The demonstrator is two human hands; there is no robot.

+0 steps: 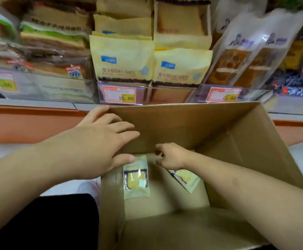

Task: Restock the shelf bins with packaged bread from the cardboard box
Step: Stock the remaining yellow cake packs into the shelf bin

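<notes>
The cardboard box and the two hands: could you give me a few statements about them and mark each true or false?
1. Two bread packets show at the bottom of the cardboard box. True.
2. The left hand is lifting a packet out of the box. False: it is spread open over the box's left edge and holds nothing.
3. The right hand is down inside the box. True.
4. The shelf bins behind the box stand empty. False: they hold yellow bread packages.
5. The box is packed full. False: most of its bottom is bare cardboard.
</notes>
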